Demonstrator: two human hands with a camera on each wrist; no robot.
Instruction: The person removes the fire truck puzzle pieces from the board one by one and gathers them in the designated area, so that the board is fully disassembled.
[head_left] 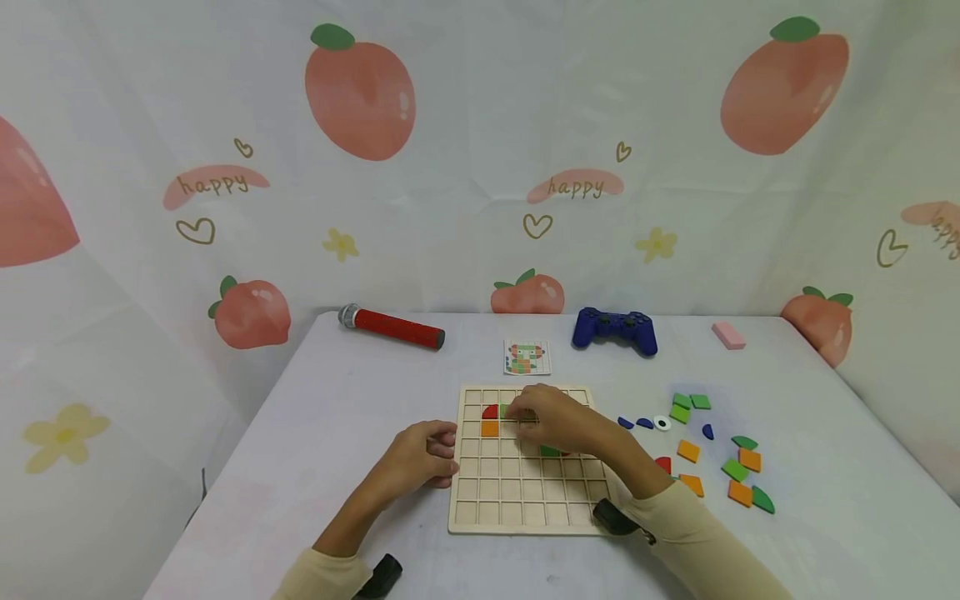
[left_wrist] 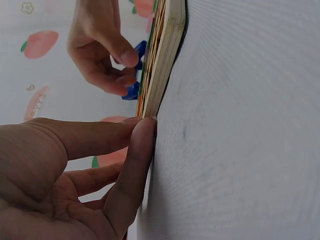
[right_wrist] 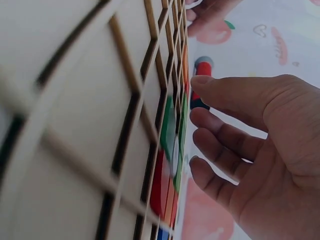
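Observation:
A pale wooden grid board [head_left: 498, 492] lies on the table. My left hand [head_left: 416, 454] holds its left edge, with thumb and a finger meeting at the rim [left_wrist: 167, 55] in the left wrist view. Above the upper part of the board is my right hand [head_left: 558, 421], fingers loosely bent and nothing visible between them. In the right wrist view its fingertips [right_wrist: 199, 135] are just off the surface. An orange square tile [head_left: 490, 428] and a red rounded tile [head_left: 491, 412] sit in the grid. A green tile [head_left: 550, 451] shows below the right hand, which hides other tiles.
Loose orange tiles [head_left: 687, 451], green tiles [head_left: 735, 469] and blue half-round tiles [head_left: 644, 423] lie right of the board, near a white ring [head_left: 662, 423]. Behind are a pattern card [head_left: 527, 357], red microphone [head_left: 397, 328], blue game controller [head_left: 615, 329] and pink block [head_left: 728, 335].

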